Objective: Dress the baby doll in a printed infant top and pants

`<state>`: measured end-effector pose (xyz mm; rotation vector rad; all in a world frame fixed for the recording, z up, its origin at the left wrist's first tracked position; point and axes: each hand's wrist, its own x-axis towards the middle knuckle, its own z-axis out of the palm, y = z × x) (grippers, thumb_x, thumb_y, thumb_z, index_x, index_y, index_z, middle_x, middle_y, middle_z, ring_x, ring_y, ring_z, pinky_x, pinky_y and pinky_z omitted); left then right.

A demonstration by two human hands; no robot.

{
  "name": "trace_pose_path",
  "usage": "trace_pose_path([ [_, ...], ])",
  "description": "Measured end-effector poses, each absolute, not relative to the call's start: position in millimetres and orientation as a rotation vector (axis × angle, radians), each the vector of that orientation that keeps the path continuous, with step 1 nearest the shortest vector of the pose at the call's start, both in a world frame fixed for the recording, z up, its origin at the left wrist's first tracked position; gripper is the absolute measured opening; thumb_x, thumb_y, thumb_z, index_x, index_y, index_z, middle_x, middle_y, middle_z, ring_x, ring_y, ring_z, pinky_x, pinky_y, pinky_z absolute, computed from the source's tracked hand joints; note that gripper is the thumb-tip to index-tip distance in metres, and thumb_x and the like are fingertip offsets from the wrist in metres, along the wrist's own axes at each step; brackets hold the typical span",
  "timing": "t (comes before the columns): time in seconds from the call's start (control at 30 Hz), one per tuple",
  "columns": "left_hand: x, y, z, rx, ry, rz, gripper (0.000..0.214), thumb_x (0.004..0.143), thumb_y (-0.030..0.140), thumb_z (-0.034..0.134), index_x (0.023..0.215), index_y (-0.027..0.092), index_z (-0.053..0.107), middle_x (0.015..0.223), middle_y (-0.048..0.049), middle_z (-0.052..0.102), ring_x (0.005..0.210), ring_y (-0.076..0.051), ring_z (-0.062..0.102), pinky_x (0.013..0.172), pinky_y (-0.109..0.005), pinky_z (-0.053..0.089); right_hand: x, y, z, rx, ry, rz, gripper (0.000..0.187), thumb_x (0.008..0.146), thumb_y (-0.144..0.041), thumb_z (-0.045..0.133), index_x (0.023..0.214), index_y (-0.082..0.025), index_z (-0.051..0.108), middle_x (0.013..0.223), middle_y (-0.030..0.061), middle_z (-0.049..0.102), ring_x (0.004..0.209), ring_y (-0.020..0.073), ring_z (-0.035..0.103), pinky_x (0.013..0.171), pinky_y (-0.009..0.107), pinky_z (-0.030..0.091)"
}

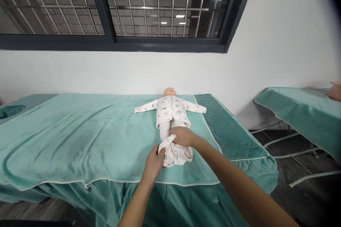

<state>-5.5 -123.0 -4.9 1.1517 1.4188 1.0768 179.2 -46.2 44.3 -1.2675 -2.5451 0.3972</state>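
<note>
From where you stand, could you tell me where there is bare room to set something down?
The blanket left of the doll is wide and bare; the darker strip right of it is narrower but free. Crowded at the doll's legs, where the left hand and right hand grip the white garment.

Doll (170,108) supine, white trousers (177,154) bunched at legs

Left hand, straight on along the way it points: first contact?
Left hand meets the bunched white garment it is pinching; beyond that, likely the doll's leg, depth unclear.
</note>
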Motion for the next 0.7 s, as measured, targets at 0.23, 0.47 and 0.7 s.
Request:
trace_pose_path([
  [0.23, -14, -122, 9, 0.876, 1.050, 0.954, 0.050, 0.080, 0.054, 0.064, 0.113, 0.017, 0.062, 0.099, -0.0081, 0.069, 0.077, -0.017, 0.062, 0.066, -0.027, 0.048, 179, -49, 51, -1.334, -2.441, 0.509, 0.015, 0.086, -0.024, 0.053, 0.093, -0.019, 0.067, 0.098, 0.0066, 0.072, 0.089, 0.0214, 0.064, 0.074, 0.028, 0.040],
  [0.47, -16, -89, -2, 1.299, 1.216, 1.220, 0.042, 0.080, 0.058, 0.064, 0.088, 0.017, 0.061, 0.076, -0.0003, 0.059, 0.069, -0.014, 0.051, 0.061, -0.023, 0.040, 185, -48, 63, -1.371, -2.370, 0.662, 0.016, 0.087, -0.029, 0.054, 0.092, -0.020, 0.067, 0.096, 0.0042, 0.073, 0.087, 0.0208, 0.065, 0.071, 0.027, 0.042],
  [0.7, -30, -41, -4, 1.730, 1.361, 1.237, 0.031, 0.090, 0.050, 0.049, 0.085, 0.020, 0.056, 0.076, 0.0011, 0.058, 0.072, -0.016, 0.053, 0.067, -0.026, 0.042, 186, -45, 56, -1.284, -2.442, 0.680, 0.029, 0.089, -0.046, 0.056, 0.105, -0.024, 0.067, 0.108, 0.0038, 0.073, 0.097, 0.0245, 0.065, 0.076, 0.029, 0.042],
])
